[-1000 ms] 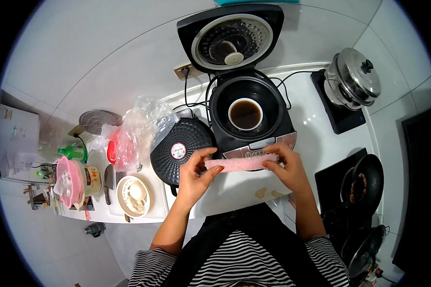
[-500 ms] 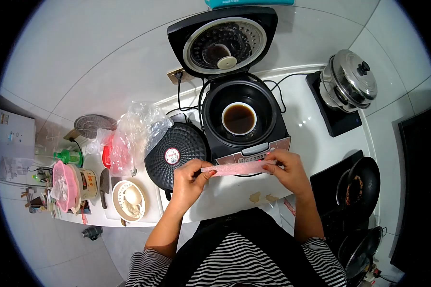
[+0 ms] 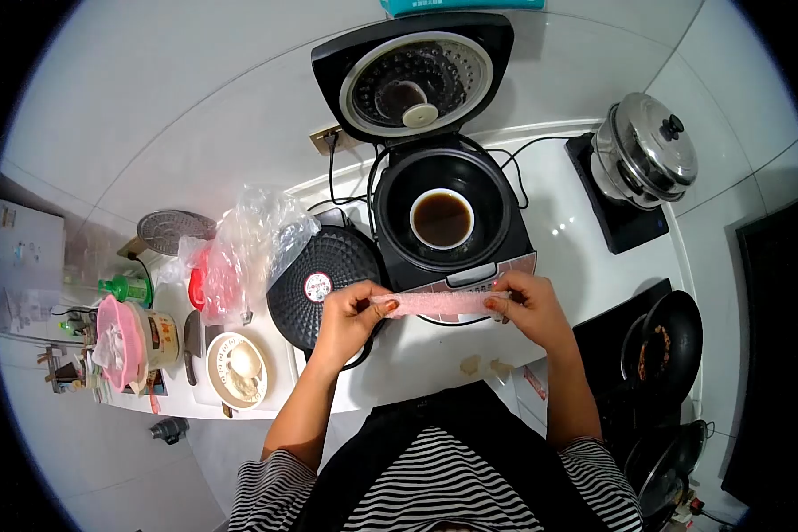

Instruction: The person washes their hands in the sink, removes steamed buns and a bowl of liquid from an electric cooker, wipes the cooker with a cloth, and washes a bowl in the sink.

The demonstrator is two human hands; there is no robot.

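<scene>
Head view: The left hand (image 3: 348, 321) and the right hand (image 3: 532, 312) each pinch one end of a pink cloth (image 3: 434, 304), thumb against fingers. The cloth is folded into a narrow strip and spans horizontally between the hands, in front of the control panel (image 3: 520, 266) of a rice cooker (image 3: 408, 273). The cooker lid (image 3: 417, 23) stands open. Inside the black inner pot (image 3: 397, 191) sits a white bowl (image 3: 412, 220) containing dark brown liquid.

A black round appliance (image 3: 294, 293) with a dimpled cover is positioned left of the cooker on the white counter (image 3: 559, 257), near the left hand. Farther left are a clear plastic bag (image 3: 262, 226), a knife (image 3: 191, 359) and a pale bowl (image 3: 213, 377) holding a white rounded mass. At the right, a lidded steel pot (image 3: 634, 151) rests on a black hotplate (image 3: 634, 234); a dark pan (image 3: 685, 324) contains browned food.
</scene>
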